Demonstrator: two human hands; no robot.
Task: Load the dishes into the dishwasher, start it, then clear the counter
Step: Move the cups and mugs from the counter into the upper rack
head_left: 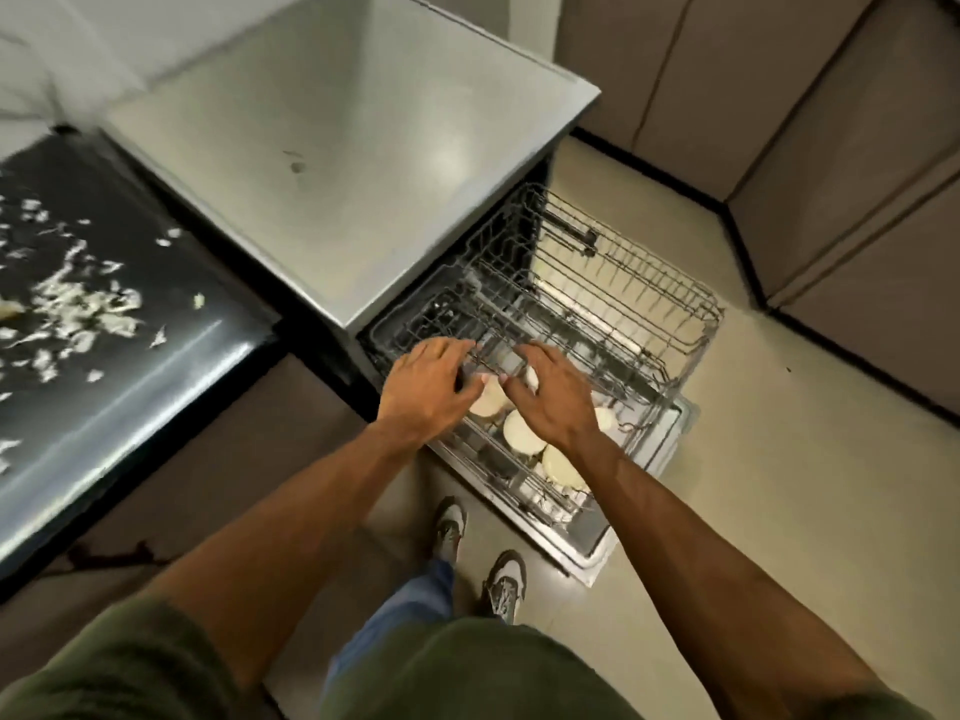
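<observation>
Here I am at the dishwasher (pixel 332 163), door (pixel 592 532) dropped flat and both racks drawn out in front of it. The upper rack (pixel 623 283) looks bare, and that's what I've got: left hand (pixel 428 389) and right hand (pixel 553 394) side by side on its front rail, fingers of each hooked over the wire. I reckon it wants sliding on its runners, so I should keep the pull or push even between both hands and level, or it will skew and jam. Directly under my hands sits the lower rack (pixel 467 444), carrying the white dishes (pixel 522 433) stood in a row. My knuckles should stay above them so nothing gets knocked.

Loading seems well on; starting the machine and the wiping remain.

Left of the dishwasher runs the black counter (pixel 130 356), littered with pale scraps (pixel 83 304), and that is the clearing job to come. My shoes (pixel 449 527) stand just beside the door's near corner, a tripping edge to mind when I step across.
</observation>
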